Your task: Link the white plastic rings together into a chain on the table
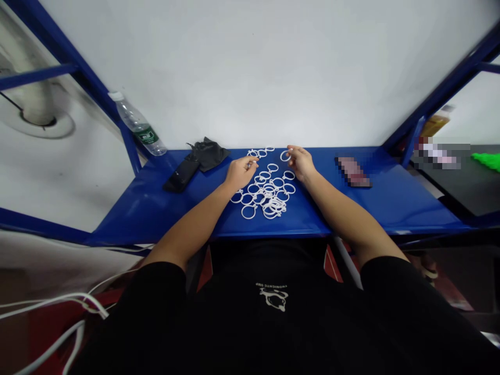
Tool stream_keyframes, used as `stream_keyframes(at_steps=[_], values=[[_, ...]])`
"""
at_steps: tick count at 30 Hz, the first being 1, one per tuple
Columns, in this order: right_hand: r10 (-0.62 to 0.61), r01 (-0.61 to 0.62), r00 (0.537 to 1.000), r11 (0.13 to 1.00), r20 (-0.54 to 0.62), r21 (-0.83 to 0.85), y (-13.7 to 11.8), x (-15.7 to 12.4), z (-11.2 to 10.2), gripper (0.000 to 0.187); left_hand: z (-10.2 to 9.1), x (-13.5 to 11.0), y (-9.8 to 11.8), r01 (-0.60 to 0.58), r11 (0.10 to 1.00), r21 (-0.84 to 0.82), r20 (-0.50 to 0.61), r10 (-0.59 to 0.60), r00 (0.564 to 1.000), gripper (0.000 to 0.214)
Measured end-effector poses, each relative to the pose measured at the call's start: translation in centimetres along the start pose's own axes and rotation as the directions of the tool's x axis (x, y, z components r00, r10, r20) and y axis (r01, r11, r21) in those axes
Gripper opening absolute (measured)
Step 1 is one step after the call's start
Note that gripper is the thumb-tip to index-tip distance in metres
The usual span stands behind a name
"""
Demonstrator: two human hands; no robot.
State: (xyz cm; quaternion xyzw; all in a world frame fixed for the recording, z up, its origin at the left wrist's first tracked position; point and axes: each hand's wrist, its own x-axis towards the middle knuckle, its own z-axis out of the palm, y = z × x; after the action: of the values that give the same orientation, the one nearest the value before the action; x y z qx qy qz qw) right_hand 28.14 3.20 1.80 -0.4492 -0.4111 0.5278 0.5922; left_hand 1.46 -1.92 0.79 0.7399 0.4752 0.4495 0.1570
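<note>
My right hand (302, 163) pinches a white curtain ring (286, 155) by its edge, a little above the table at the back. To its left, my left hand (239, 174) is closed, thumb and fingertips together on a small whitish bit too small to name. A loose pile of white curtain rings (269, 191), each with a small nub or eyelet on its rim, lies between my forearms. Beyond my left fingertips, several more rings (262, 153) lie near the wall.
The blue table (199, 219) meets a white wall. At left lie a black phone-like object (182, 175) and a crumpled black bag (210, 154); a plastic bottle (140, 126) leans by the blue frame. A pixelated, phone-shaped object (353, 172) lies at right.
</note>
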Motion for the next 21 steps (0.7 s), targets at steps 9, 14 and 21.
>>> stream_keyframes(at_steps=[9,14,21], values=[[0.012,-0.011,0.999,1.000,0.032,-0.017,-0.23,-0.05,-0.06,0.024,-0.19,-0.08,0.17,-0.003,0.998,0.061,0.020,0.002,1.000,0.026],[-0.020,0.020,1.000,0.999,0.004,-0.040,-0.16,-0.02,0.04,0.017,-0.37,0.09,-0.13,-0.036,0.995,0.088,0.044,0.032,0.999,0.031],[-0.060,0.058,0.998,0.994,-0.016,-0.093,0.16,0.33,0.06,0.004,-0.39,0.30,-0.41,-0.028,0.990,0.138,0.072,0.018,0.997,0.036]])
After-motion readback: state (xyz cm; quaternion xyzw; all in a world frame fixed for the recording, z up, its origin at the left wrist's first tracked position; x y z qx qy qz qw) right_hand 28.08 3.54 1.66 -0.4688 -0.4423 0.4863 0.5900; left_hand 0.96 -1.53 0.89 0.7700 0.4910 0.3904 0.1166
